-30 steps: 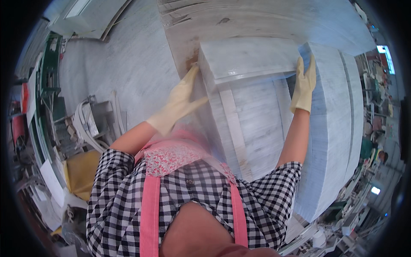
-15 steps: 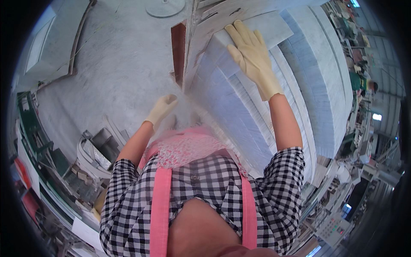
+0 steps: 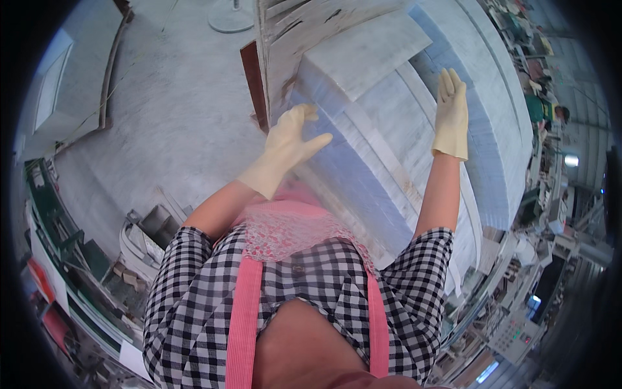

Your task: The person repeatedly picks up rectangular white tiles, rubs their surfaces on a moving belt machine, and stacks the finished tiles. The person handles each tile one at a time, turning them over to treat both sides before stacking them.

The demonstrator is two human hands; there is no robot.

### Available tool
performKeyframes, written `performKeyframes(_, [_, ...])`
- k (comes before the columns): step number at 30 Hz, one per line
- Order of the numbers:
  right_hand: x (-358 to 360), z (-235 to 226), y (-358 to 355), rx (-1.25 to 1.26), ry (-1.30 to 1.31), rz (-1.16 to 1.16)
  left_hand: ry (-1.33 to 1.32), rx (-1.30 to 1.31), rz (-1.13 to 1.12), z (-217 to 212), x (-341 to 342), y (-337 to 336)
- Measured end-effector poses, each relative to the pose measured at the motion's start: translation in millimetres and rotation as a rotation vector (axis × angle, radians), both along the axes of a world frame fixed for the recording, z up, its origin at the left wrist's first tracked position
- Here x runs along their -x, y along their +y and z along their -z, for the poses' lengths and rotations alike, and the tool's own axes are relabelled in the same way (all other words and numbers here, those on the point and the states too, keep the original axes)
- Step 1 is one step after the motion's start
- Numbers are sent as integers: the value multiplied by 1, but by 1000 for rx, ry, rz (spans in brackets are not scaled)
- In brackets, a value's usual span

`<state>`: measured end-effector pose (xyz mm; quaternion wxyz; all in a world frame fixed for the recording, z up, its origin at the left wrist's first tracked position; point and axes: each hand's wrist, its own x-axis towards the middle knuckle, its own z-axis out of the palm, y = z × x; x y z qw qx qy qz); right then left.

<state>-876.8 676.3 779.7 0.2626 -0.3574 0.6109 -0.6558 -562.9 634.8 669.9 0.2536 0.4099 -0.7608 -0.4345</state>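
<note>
Reaching forward, both hands wear cream rubber gloves. The left hand (image 3: 289,144) has its fingers (image 3: 304,115) loosely curled and spread, thumb out, close against the near left edge of the white slab stack (image 3: 382,149); whether they touch the stone cannot be told. The right hand (image 3: 451,117) is open, fingers (image 3: 448,83) straight and together, held beside the tall slabs (image 3: 499,123) to the right; contact there is likewise unclear. Neither hand grips anything.

The top slab (image 3: 366,55) lies ahead of and between the 2 hands, resting on the stepped stack. Judged by appearance, it is white veined stone: heavy, rigid, smooth-faced, brittle at corners. Best hold: opposite long edges, 2 hands, palms under the edge. A brown board (image 3: 254,81) stands left of the stack, on the grey floor (image 3: 168,110).
</note>
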Motion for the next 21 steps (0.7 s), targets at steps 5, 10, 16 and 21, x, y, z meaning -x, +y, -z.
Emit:
performKeyframes(5, [50, 31, -43, -114, -4, -36, -158, -55, -117, -25, -12, 5])
performKeyframes(10, [73, 69, -116, -206, -52, -268, -363, -166, -152, -41, -25, 20])
performKeyframes(16, [60, 101, -127, -224, 362, -94, -186, -379, -321, -44, -5, 32])
performKeyframes(21, [14, 77, -109, -262, 132, -44, -156, -360, -493, -36, 6, 37])
